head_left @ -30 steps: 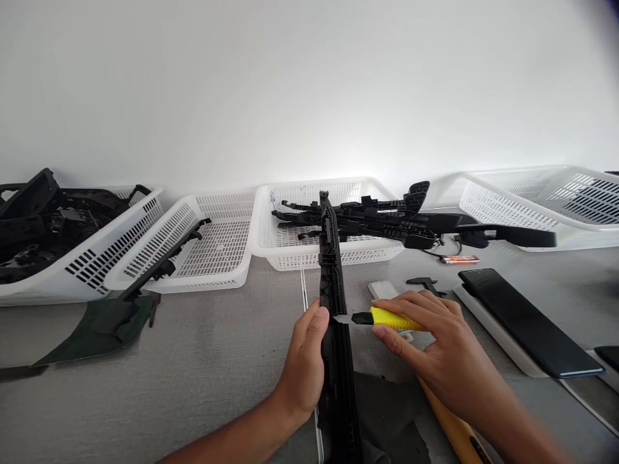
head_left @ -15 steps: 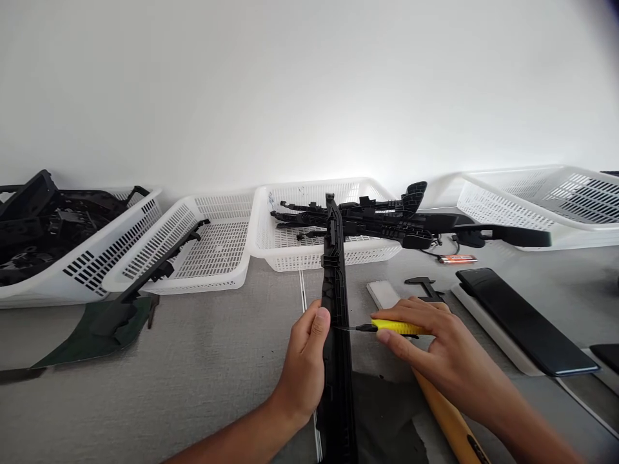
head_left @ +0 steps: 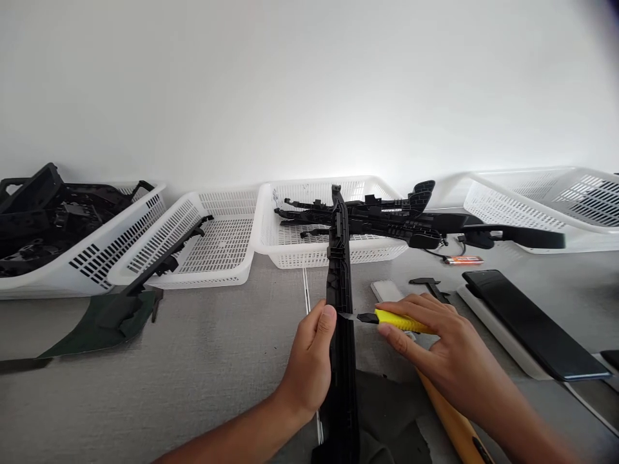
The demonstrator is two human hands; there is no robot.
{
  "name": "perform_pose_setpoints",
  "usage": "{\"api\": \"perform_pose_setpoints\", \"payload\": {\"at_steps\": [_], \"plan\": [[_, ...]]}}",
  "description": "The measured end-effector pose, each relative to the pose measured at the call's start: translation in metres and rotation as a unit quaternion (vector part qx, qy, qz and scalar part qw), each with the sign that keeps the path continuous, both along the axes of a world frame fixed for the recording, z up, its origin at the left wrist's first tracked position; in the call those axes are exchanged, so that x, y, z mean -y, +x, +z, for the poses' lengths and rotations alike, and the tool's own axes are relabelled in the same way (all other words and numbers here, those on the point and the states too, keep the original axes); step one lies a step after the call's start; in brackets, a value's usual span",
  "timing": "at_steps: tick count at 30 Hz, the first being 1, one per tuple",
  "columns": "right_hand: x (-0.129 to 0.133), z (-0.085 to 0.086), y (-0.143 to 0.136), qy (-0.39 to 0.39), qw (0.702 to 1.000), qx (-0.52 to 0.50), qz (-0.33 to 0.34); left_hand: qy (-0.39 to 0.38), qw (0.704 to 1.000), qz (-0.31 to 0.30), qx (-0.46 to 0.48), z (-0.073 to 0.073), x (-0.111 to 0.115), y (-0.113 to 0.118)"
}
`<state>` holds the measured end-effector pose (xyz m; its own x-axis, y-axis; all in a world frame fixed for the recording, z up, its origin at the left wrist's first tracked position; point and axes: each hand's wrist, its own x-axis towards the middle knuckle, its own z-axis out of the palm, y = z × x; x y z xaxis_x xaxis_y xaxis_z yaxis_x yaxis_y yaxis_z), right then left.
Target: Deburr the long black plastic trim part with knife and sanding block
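My left hand (head_left: 312, 361) is closed around a long black plastic trim strip (head_left: 342, 270), its thumb lying along the near side. The strip runs lengthwise away from me, ribbed face up. In my right hand (head_left: 435, 348) is a yellow utility knife (head_left: 401, 320), gripped between thumb and fingers. Its thin blade points left and lies at the strip, just beside my left thumb; whether it cuts into the plastic I cannot tell. The strip's near end runs out of the bottom of the picture, over a dark cloth (head_left: 391, 412).
Behind, several black parts (head_left: 387, 219) lie across a white basket (head_left: 285, 258). Further left are a second basket (head_left: 227, 277) with one strip and a filled basket (head_left: 97, 258). To the right lie a caliper (head_left: 430, 287), a black phone (head_left: 527, 322) and a yellow-orange tool (head_left: 449, 419).
The whole scene has shifted slightly to the right in view. The knife blade is tilted a little differently at the strip. Both hands keep their holds.
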<state>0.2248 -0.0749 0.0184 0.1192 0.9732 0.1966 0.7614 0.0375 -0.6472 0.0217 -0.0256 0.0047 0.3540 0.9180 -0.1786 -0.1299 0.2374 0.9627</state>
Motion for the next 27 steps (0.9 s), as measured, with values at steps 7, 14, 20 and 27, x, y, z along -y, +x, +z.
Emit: {"api": "perform_pose_setpoints", "payload": {"at_steps": [7,14,20,27], "plan": [[-0.001,0.008,-0.009,-0.054,0.996,0.043,0.059,-0.007,1.000,0.001,0.003,-0.001,0.000,-0.001],[0.000,0.004,-0.010,-0.013,0.997,0.061,0.050,-0.038,0.998,0.048,-0.016,-0.004,0.001,-0.002],[-0.002,0.005,-0.002,-0.036,0.999,0.011,0.019,-0.022,0.999,0.041,-0.004,-0.006,0.000,-0.002],[-0.001,0.005,-0.003,-0.031,0.999,0.017,0.011,-0.039,0.998,0.052,-0.014,-0.003,0.002,-0.003]]}}
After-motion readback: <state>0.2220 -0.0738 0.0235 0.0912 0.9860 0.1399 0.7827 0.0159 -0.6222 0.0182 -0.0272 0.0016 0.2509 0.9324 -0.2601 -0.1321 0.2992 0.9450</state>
